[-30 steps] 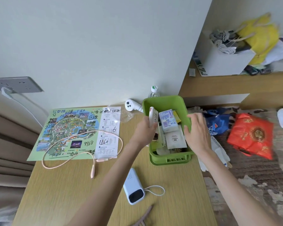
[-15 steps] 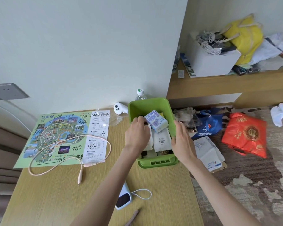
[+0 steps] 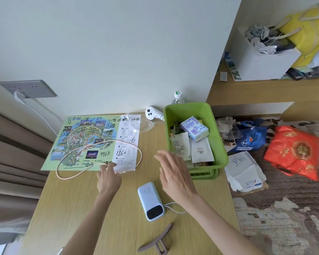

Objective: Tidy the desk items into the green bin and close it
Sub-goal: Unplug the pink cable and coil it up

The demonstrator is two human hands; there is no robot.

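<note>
Near edge: hair clip (image 3: 155, 242) and power bank (image 3: 151, 201) left lying on desk (image 3: 81, 208). Both hands withdrawn from green bin (image 3: 186, 111) within last half second. Right hand (image 3: 175, 173) held over desk beside bin, fingers spread, nothing held. Left hand (image 3: 108, 178) brought to pink cable (image 3: 99, 157) on map (image 3: 85, 140), fingers apart, no grip yet. Bin at desk's right edge, uncovered, tissue pack (image 3: 194, 127) on top. Cable judged next item.

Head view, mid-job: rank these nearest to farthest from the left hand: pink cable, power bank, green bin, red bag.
1. pink cable, right beside the left hand, on the map.
2. power bank, to its right.
3. green bin, at the desk's right edge.
4. red bag, on the floor, far right.
</note>
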